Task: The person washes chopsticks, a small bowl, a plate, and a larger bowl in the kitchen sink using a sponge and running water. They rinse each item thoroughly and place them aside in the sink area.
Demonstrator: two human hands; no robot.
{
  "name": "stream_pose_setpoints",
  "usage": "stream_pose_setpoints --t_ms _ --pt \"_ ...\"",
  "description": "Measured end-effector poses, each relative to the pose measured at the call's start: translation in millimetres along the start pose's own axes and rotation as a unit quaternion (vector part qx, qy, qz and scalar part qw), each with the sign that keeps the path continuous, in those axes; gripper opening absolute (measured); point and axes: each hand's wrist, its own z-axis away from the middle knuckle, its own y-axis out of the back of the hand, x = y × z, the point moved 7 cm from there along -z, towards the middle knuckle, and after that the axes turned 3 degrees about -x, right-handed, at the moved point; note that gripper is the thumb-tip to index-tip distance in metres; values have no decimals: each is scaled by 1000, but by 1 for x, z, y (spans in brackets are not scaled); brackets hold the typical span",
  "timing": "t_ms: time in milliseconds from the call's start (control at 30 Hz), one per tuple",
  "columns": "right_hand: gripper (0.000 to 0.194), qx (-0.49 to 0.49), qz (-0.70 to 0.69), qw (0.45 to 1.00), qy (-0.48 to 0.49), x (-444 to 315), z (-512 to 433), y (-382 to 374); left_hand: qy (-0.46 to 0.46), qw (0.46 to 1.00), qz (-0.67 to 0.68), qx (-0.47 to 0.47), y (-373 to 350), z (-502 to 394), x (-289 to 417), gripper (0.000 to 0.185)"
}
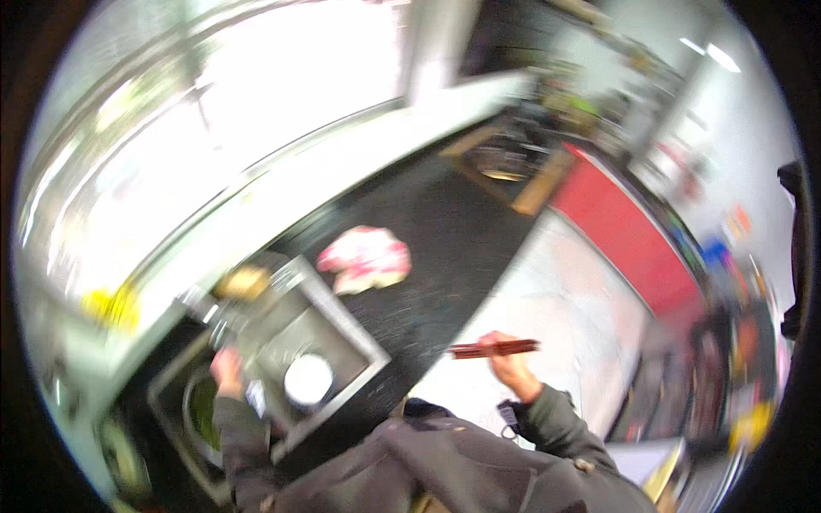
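My right hand [511, 367] grips a bundle of reddish-brown sticks [471, 351], apparently chopsticks, above the pale floor to the right of the counter edge. Over the metal sink [333, 301], at its left side, is my left hand [227, 370]. It is blurred, close to the faucet [217, 315], and I cannot tell whether it touches it. A round white dish [308, 379] lies inside the sink basin. Green contents show in a round vessel [204, 410] beside my left sleeve. On the dark counter, just beyond the sink, lies a crumpled pink-and-white cloth [365, 260].
At the counter's far end, a stove [503, 157] sits in a wood-coloured surround. Behind the sink is a yellowish object [244, 282], with a bright window [288, 70] above. A red cabinet front [625, 227] borders the tiled floor [564, 301]. Motion blur covers much of the view.
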Motion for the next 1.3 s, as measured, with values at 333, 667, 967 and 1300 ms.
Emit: stream_pose_setpoints --t_ms 333,667,967,1300 --pt "26 191 56 980 0 68 53 61 -10 948 -308 79 50 -86 10 20" --pt "23 399 60 909 -102 180 206 292 163 916 -320 -177 -215 82 -227 27" --pt "28 343 -99 904 -233 216 280 468 89 586 -621 -513 -543 239 -385 29" --pt "32 361 30 874 -324 305 260 621 13 565 -551 -614 -835 247 -403 33"
